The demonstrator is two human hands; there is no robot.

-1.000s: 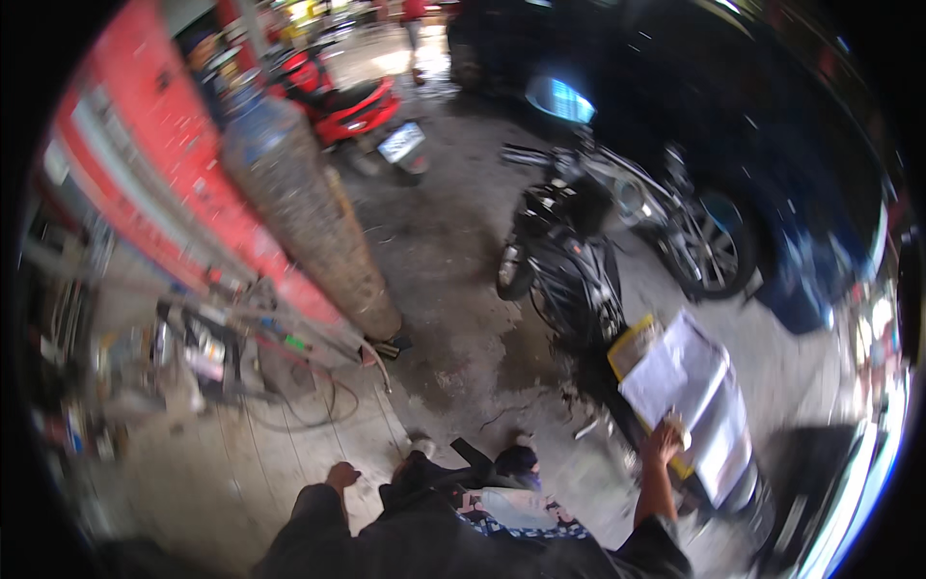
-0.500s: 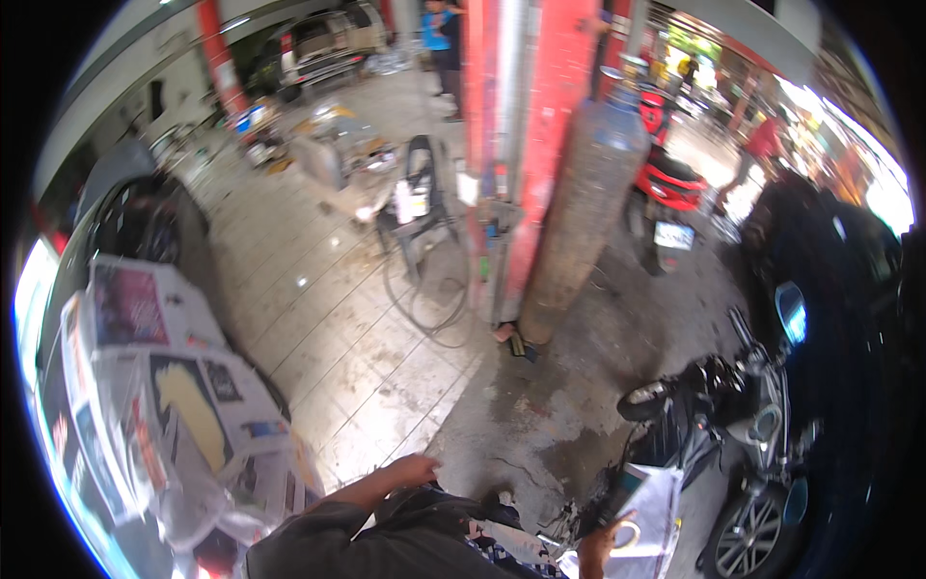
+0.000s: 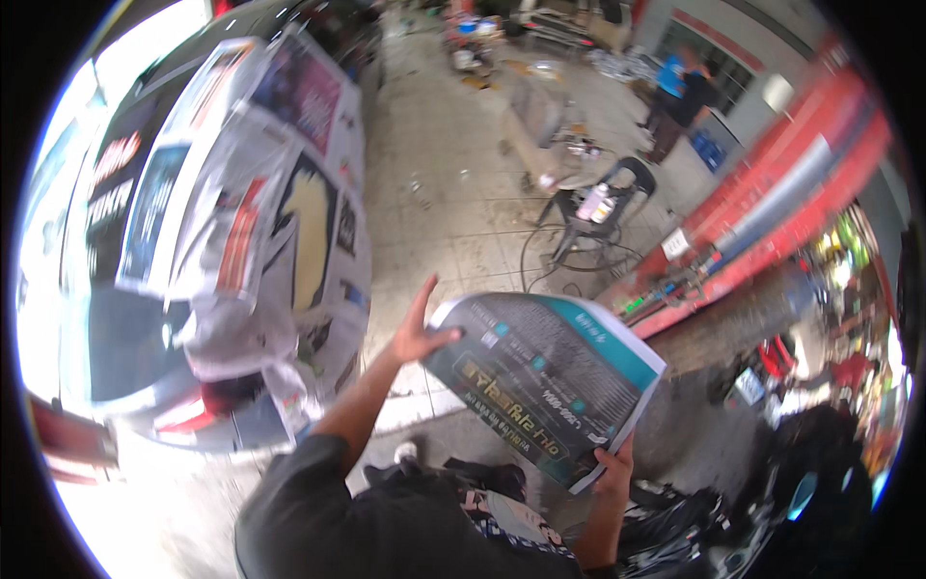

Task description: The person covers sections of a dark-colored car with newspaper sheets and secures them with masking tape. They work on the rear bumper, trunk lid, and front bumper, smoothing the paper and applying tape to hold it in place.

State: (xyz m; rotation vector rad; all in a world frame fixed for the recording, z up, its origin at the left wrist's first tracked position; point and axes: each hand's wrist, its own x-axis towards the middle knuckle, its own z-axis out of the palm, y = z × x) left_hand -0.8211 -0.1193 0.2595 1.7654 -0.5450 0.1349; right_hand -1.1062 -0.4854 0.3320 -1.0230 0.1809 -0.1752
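Note:
A printed sheet of newspaper [image 3: 540, 386], dark grey with a teal band, spreads in front of my body. My right hand [image 3: 612, 473] grips its lower right corner, thumb on top. At the sheet's left end is my left hand [image 3: 415, 338], thumb and fingers spread apart, the thumb at or over the paper's edge; whether it touches is hard to tell. To the left stands a dark car [image 3: 130, 338], its side draped with newspaper sheets [image 3: 231, 207] and a crumpled, whitish cover [image 3: 236, 338].
A black chair [image 3: 632, 179] with bottles on it stands ahead, a hose looping below. Rightward are a leaning red post [image 3: 772, 183], a gas cylinder [image 3: 743, 323] and a dark motorcycle [image 3: 675, 536]. Two people [image 3: 675, 96] stand farther back.
My view has swung left toward the covered car. The sheet has come up from my right side to the front, spread out. My left hand has opened beside it. The tape ring is out of sight.

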